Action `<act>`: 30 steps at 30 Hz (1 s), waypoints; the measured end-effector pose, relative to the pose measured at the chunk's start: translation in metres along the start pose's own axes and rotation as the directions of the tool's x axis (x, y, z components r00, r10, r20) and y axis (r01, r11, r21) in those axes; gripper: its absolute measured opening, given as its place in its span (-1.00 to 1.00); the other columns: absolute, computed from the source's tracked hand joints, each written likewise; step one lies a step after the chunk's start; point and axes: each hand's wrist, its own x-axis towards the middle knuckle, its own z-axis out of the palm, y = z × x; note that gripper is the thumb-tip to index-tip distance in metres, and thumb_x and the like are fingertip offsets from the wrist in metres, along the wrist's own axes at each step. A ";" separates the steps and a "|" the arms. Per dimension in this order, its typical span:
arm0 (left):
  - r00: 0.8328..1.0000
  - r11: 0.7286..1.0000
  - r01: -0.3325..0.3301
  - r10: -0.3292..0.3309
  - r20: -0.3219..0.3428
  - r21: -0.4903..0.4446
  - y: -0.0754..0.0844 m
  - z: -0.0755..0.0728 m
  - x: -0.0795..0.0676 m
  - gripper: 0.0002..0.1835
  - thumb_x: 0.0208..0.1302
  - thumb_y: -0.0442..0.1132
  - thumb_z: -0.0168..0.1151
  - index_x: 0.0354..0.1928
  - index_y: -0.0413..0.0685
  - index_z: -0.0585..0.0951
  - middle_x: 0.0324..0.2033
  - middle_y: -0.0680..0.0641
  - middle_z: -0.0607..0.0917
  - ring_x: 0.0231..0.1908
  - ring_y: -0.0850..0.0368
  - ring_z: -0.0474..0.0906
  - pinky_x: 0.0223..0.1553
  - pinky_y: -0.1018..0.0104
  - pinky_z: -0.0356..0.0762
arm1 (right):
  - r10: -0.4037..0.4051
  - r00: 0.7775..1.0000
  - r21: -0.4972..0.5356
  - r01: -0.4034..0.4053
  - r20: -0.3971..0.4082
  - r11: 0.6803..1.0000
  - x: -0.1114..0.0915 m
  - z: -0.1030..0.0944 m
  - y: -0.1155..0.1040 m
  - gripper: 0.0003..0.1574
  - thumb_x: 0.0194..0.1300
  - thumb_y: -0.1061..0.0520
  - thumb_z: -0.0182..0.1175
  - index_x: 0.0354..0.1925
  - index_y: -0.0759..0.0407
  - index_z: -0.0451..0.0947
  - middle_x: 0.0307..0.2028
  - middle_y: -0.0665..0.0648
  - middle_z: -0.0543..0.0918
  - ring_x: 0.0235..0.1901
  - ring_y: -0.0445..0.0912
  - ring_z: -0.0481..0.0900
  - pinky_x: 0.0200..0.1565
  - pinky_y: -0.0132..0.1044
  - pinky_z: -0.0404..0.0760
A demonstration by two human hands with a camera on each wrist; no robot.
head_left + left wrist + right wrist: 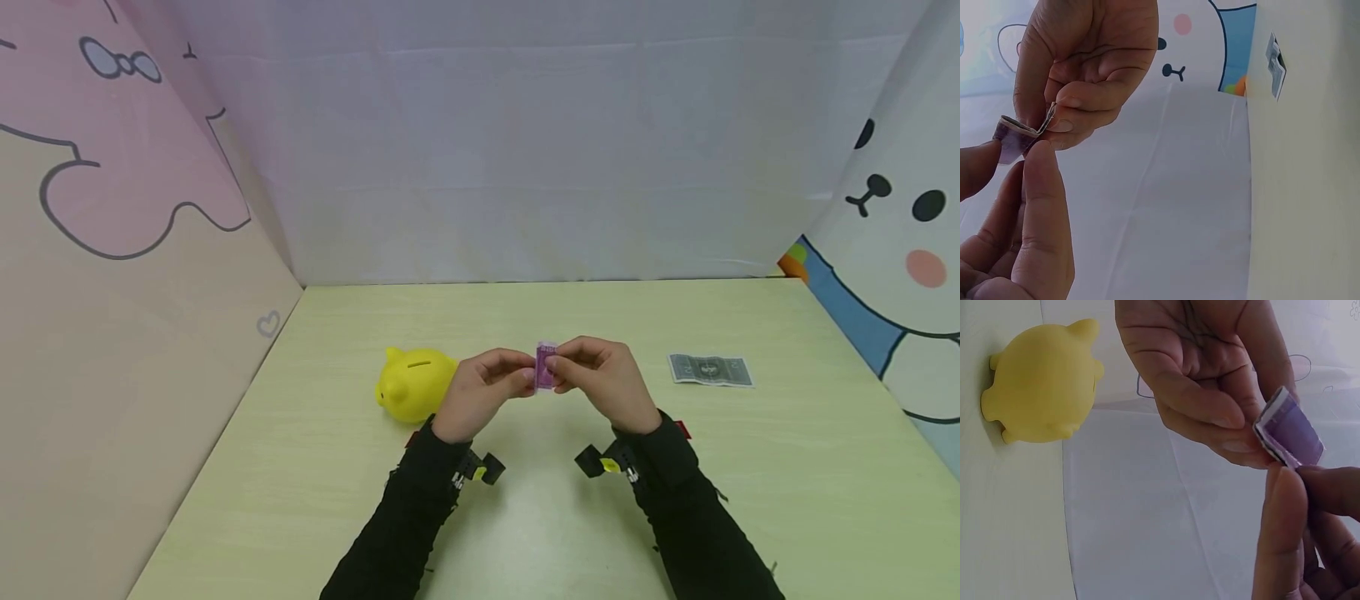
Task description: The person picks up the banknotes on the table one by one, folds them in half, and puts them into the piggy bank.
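Hands (480, 392) (609, 382) pinch a folded purple note (543, 377), its print (547, 349) unreadably small.

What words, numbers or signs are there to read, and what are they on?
No words or numbers are readable.
Folded purple note: print too small and blurred.
Gray note: print too small and blurred.
Left wall: one heart outline, a drawn sign without words.

Can count one purple banknote (545, 379) between the fingers (517, 382) and one grey banknote (711, 370) to their right. Also see one yellow piggy bank (411, 387) left of the fingers, two hands (480, 390) (613, 387), one tabletop (525, 542) beneath.
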 end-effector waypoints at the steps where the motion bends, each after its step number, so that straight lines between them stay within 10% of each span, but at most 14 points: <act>1: 1.000 1.000 0.001 -0.001 0.004 0.001 -0.001 0.000 0.000 -0.71 0.26 -0.27 0.17 -0.04 -0.31 0.57 -0.13 -0.19 0.62 -0.17 0.00 0.61 -0.06 0.09 0.55 | 0.000 1.000 -0.001 0.000 0.000 1.000 0.000 0.000 0.000 -0.74 0.24 0.18 0.20 -0.23 0.42 0.58 -0.37 0.23 0.63 -0.46 0.01 0.61 -0.35 -0.20 0.66; 30: 0.999 0.999 0.018 -0.017 -0.034 0.040 -0.004 0.008 0.001 -0.75 0.25 -0.30 0.18 -0.10 -0.33 0.58 -0.22 -0.16 0.64 -0.26 0.03 0.61 -0.15 0.19 0.60 | 0.017 1.000 -0.024 -0.016 0.005 1.000 0.001 0.006 0.000 -0.73 0.24 0.17 0.20 -0.22 0.39 0.61 -0.34 0.29 0.63 -0.50 0.00 0.62 -0.38 -0.18 0.66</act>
